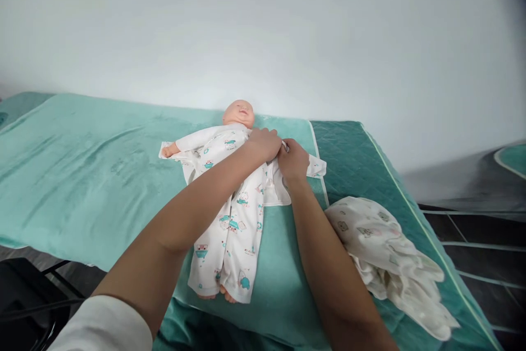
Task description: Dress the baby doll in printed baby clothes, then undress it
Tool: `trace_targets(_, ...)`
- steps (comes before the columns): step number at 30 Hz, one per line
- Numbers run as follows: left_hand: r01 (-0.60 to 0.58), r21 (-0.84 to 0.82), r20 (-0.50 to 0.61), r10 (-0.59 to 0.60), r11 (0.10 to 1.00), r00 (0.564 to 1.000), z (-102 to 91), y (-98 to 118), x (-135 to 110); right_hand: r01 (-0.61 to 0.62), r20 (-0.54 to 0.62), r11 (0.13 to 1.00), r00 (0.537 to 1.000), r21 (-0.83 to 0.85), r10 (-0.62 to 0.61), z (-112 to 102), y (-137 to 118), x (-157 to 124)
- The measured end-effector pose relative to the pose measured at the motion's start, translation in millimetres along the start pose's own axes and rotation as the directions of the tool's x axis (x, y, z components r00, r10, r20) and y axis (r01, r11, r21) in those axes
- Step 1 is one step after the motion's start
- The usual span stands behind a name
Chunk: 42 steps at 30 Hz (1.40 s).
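Note:
A baby doll [239,115] lies on its back, its head toward the wall. It has on white printed trousers [232,225] and a white long sleeve on the arm at the left. Beneath it spreads a white printed baby top [276,189], one sleeve reaching out at the right. Over the doll's shoulder at the right, my left hand [266,143] is closed; what its fingers hold is hidden. Right beside it, my right hand [293,162] pinches a bit of white sleeve cloth. The doll's arm on that side is mostly covered by my hands.
A crumpled white patterned cloth [384,252] lies at the right of the green-covered bed [102,176]. Behind rises a white wall [263,39]. A black chair [28,301] stands at the lower left, and metal rails [472,244] show at the right.

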<state>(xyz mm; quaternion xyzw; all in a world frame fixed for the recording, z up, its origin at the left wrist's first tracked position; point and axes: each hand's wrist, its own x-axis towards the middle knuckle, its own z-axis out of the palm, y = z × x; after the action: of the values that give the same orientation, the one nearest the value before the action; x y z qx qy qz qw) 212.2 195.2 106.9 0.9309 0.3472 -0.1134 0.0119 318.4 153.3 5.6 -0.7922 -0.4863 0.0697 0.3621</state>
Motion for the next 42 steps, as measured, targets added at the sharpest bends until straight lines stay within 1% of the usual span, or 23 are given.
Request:
trace_targets(3,0.035,0.051,0.042,-0.037,0.998,0.998,8.2,6,17,-0.006,0.028,1.000,1.000,-0.026,0.006,-2,-1,1)
trace_targets(5,0.036,0.073,0.074,-0.041,0.997,0.996,8.8,4,22,-0.018,0.043,0.999,0.999,-0.029,0.020,-6,0,3)
trace_targets(7,0.024,0.100,0.087,-0.033,0.995,0.996,5.0,-2,22,-0.067,0.043,0.997,0.997,-0.036,0.069,-10,4,5)
trace_targets(9,0.020,0.128,0.068,-0.029,0.992,0.997,-0.5,-11,19,-0.142,0.020,0.989,0.990,-0.031,0.143,-13,9,7)
trace_targets(11,0.035,0.147,0.045,-0.042,0.989,0.998,-4.3,-19,15,-0.188,0.000,0.982,0.982,-0.002,0.188,-14,13,9)
trace_targets(14,0.038,0.150,0.050,-0.046,0.988,0.998,-2.1,-20,15,-0.179,0.014,0.982,0.984,0.058,0.179,-11,13,9)
trace_targets(18,-0.066,0.133,0.061,0.058,0.989,0.996,10.9,-6,23,-0.152,0.026,0.981,0.988,0.122,0.150,-6,13,9)
trace_targets(21,-0.079,0.138,0.045,0.073,0.987,0.996,16.3,1,28,-0.138,0.011,0.975,0.990,0.172,0.138,-5,15,11)
trace_targets(24,-0.060,0.152,0.006,0.060,0.987,0.998,12.4,-3,24,-0.153,-0.005,0.963,0.987,0.223,0.158,-6,18,12)
trace_targets(28,-0.044,0.190,-0.046,0.053,0.981,0.998,-3.2,-18,8,-0.141,-0.021,0.931,0.987,0.337,0.157,-8,23,13)
trace_targets(32,-0.002,0.237,-0.054,0.016,0.972,0.998,-16.4,-34,-8,-0.157,-0.026,0.873,0.981,0.463,0.191,-8,28,16)
trace_targets(36,0.026,0.250,-0.072,-0.008,0.968,0.997,-20.7,-42,-16,-0.151,0.005,0.823,0.984,0.548,0.177,-5,28,18)
trace_targets(37,0.026,0.244,-0.079,-0.007,0.969,0.997,-20.9,-41,-16,-0.141,0.015,0.792,0.986,0.594,0.165,-5,27,19)
trace_targets(39,0.022,0.215,-0.085,-0.004,0.976,0.996,-20.7,-38,-15,-0.098,0.003,0.679,0.990,0.727,0.139,-6,26,20)
trace_targets(40,0.021,0.193,-0.089,-0.004,0.981,0.996,-20.0,-35,-13,-0.060,-0.034,0.607,0.989,0.793,0.142,-7,25,20)
trace_targets(41,0.022,0.166,-0.096,-0.006,0.986,0.995,-18.9,-31,-10,-0.005,-0.098,0.544,0.982,0.839,0.161,-9,24,20)
trace_targets(42,0.023,0.136,-0.102,-0.009,0.990,0.995,-17.3,-26,-7,0.061,-0.183,0.511,0.964,0.857,0.192,-11,24,20)
